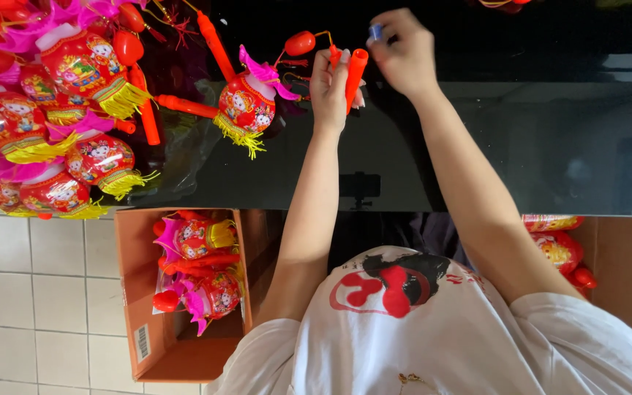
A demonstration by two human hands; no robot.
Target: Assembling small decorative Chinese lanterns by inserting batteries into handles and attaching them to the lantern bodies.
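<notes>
Now the left hand [333, 88] has its fingers closed around an orange stick [355, 73] over the black tabletop [477, 132]. Beside it, the right hand [404, 55] pinches a small blue piece [375, 31]. A red lantern [246, 102] lies near.

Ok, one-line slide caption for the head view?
Left hand holds an orange handle, right hand pinches a small blue piece beside a red lantern on the black table.
</notes>
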